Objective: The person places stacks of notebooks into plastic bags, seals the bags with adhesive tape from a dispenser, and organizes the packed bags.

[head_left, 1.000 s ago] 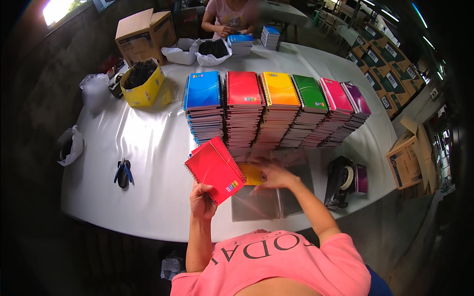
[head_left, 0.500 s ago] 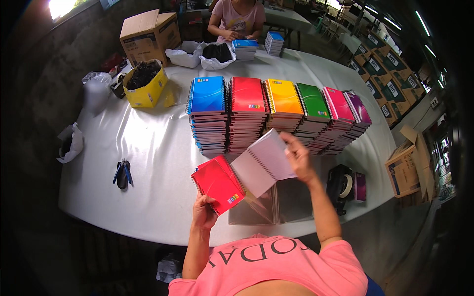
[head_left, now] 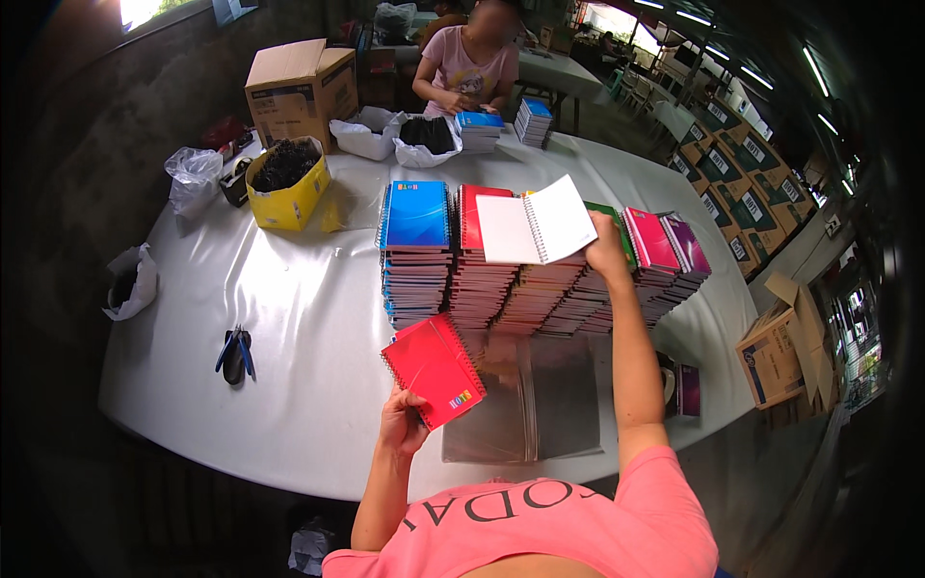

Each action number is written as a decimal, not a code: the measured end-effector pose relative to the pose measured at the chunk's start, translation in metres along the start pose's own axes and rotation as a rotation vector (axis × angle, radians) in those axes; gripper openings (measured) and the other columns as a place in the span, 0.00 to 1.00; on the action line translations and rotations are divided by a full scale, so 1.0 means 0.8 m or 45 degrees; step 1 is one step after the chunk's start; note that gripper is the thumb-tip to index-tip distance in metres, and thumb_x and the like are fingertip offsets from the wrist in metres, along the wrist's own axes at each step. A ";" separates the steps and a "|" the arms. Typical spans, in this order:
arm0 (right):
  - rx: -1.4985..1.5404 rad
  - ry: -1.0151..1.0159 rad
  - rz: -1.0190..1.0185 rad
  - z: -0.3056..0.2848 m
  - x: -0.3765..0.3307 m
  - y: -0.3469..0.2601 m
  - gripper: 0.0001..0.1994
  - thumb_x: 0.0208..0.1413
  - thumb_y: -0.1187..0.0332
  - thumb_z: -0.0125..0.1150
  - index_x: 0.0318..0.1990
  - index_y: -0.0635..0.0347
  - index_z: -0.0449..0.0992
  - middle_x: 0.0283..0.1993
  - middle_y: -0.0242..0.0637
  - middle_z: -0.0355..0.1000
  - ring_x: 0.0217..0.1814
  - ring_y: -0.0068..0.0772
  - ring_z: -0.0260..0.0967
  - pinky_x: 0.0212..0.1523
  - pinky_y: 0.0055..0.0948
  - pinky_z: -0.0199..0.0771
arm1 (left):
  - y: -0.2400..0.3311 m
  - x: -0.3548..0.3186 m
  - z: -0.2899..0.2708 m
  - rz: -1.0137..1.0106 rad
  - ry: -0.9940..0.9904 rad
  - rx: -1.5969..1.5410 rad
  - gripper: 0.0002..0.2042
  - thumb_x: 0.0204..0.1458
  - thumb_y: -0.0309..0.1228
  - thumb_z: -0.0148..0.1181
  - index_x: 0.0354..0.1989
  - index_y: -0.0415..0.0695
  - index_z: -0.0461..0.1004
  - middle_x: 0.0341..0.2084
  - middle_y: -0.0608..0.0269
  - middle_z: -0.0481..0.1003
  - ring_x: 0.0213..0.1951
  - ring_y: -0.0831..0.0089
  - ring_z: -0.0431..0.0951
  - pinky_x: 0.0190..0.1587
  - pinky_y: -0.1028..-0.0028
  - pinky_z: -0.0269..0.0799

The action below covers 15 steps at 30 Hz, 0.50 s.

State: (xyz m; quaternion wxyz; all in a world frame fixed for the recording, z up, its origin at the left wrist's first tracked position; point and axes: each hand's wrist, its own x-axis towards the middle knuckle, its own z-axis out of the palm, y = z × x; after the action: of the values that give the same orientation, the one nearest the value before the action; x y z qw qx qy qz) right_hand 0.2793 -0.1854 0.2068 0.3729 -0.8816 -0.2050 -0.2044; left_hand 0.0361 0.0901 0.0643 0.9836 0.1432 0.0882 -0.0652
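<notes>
My left hand point(head_left: 403, 419) grips a red spiral notebook point(head_left: 436, 374) by its lower edge, thumb on the cover. My right hand point(head_left: 605, 246) holds an open spiral notebook point(head_left: 557, 223), blank pages showing, above the notebook stacks. Its cover is out of sight. Below it stand tall side-by-side stacks: blue notebooks point(head_left: 416, 217), red notebooks point(head_left: 470, 207), pink notebooks point(head_left: 650, 239) and purple notebooks point(head_left: 686, 246). The open pages hide most of the yellow and green tops. Clear plastic covers point(head_left: 568, 409) lie on the table between my arms.
Blue-handled pliers point(head_left: 234, 356) lie left on the white table point(head_left: 193, 385). Farther back are a yellow container point(head_left: 289, 197) of black wire pieces, white bags point(head_left: 424, 143) and a carton point(head_left: 301, 96). Across the table, a person point(head_left: 470, 72) handles blue notebooks. My right forearm partly hides a tape dispenser point(head_left: 667, 371).
My right hand has carried the open notebook forward, from beside the red one to above the stacks. My left hand still holds the red notebook. The view has tilted upward slightly.
</notes>
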 end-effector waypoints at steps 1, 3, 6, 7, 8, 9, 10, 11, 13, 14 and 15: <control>-0.302 0.055 -0.067 0.004 0.002 -0.007 0.12 0.47 0.80 0.53 0.39 0.66 0.78 0.43 0.55 0.72 0.47 0.42 0.70 0.48 0.34 0.69 | 0.000 -0.001 -0.003 -0.002 0.016 -0.002 0.35 0.40 0.15 0.46 0.62 0.47 0.52 0.52 0.58 0.65 0.52 0.63 0.70 0.51 0.56 0.73; -0.638 0.061 0.020 0.006 0.005 -0.043 0.13 0.46 0.81 0.52 0.39 0.65 0.78 0.54 0.60 0.63 0.58 0.54 0.61 0.58 0.42 0.61 | 0.003 -0.006 0.001 0.008 0.055 0.028 0.35 0.40 0.15 0.46 0.62 0.48 0.52 0.52 0.59 0.65 0.51 0.63 0.71 0.50 0.57 0.74; -0.660 0.501 -0.034 -0.037 0.019 0.011 0.18 0.47 0.81 0.53 0.47 0.59 0.75 0.55 0.54 0.64 0.56 0.51 0.63 0.56 0.41 0.63 | -0.004 -0.004 0.004 -0.061 0.059 0.076 0.34 0.41 0.15 0.46 0.62 0.48 0.52 0.51 0.60 0.66 0.50 0.64 0.71 0.49 0.59 0.75; -0.483 0.535 -0.101 -0.043 0.018 -0.010 0.18 0.48 0.80 0.53 0.49 0.60 0.74 0.56 0.51 0.64 0.57 0.50 0.63 0.57 0.41 0.62 | -0.003 -0.003 0.002 -0.059 0.068 0.087 0.34 0.41 0.15 0.46 0.62 0.48 0.52 0.50 0.60 0.66 0.49 0.65 0.71 0.48 0.60 0.75; -0.298 0.562 -0.171 -0.052 0.012 -0.042 0.19 0.49 0.78 0.54 0.51 0.60 0.73 0.56 0.49 0.64 0.57 0.49 0.63 0.58 0.40 0.61 | -0.002 -0.005 0.002 -0.038 0.079 0.089 0.34 0.41 0.15 0.46 0.62 0.48 0.52 0.50 0.60 0.66 0.49 0.65 0.72 0.48 0.60 0.75; -0.247 0.390 -0.316 -0.050 0.006 -0.065 0.18 0.49 0.74 0.56 0.50 0.60 0.73 0.56 0.46 0.65 0.57 0.49 0.63 0.59 0.40 0.61 | -0.001 -0.005 0.001 -0.035 0.089 0.088 0.34 0.41 0.15 0.46 0.62 0.48 0.52 0.49 0.61 0.66 0.48 0.66 0.72 0.47 0.61 0.75; -0.278 0.136 -0.413 -0.038 -0.008 -0.081 0.18 0.48 0.73 0.57 0.50 0.59 0.73 0.56 0.46 0.65 0.58 0.49 0.62 0.59 0.40 0.60 | -0.001 -0.005 0.003 -0.037 0.094 0.096 0.34 0.41 0.15 0.46 0.62 0.48 0.52 0.49 0.61 0.66 0.47 0.67 0.72 0.47 0.61 0.76; -0.314 -0.112 -0.502 -0.031 -0.020 -0.091 0.19 0.48 0.73 0.57 0.50 0.58 0.73 0.57 0.47 0.64 0.59 0.49 0.61 0.59 0.40 0.60 | -0.001 -0.003 0.004 -0.051 0.068 0.109 0.33 0.41 0.15 0.46 0.62 0.48 0.53 0.49 0.61 0.66 0.47 0.67 0.72 0.47 0.62 0.76; -0.617 -0.209 -0.528 -0.010 -0.033 -0.070 0.22 0.45 0.73 0.59 0.52 0.57 0.72 0.57 0.47 0.65 0.58 0.48 0.63 0.57 0.39 0.63 | -0.001 -0.001 0.008 -0.086 0.014 0.134 0.33 0.41 0.16 0.46 0.61 0.49 0.53 0.49 0.61 0.66 0.46 0.68 0.73 0.46 0.63 0.76; -0.767 -0.255 -0.541 -0.001 -0.037 -0.058 0.23 0.44 0.73 0.59 0.53 0.56 0.72 0.57 0.48 0.66 0.58 0.47 0.64 0.57 0.39 0.64 | -0.002 -0.001 0.009 -0.097 0.023 0.136 0.33 0.41 0.16 0.46 0.61 0.49 0.53 0.48 0.61 0.67 0.46 0.68 0.73 0.46 0.63 0.76; -0.687 -0.281 -0.476 -0.005 -0.040 -0.047 0.25 0.43 0.73 0.60 0.54 0.57 0.71 0.56 0.48 0.66 0.57 0.46 0.65 0.56 0.38 0.65 | -0.005 -0.002 0.010 -0.107 0.032 0.137 0.34 0.41 0.16 0.45 0.62 0.49 0.53 0.48 0.61 0.67 0.45 0.68 0.73 0.46 0.63 0.76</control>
State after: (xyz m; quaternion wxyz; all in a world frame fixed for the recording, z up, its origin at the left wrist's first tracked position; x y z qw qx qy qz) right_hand 0.2328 -0.1713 0.2144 0.0580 -0.9124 -0.3407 -0.2193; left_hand 0.0354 0.0841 0.0707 0.9697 0.1929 0.1029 -0.1093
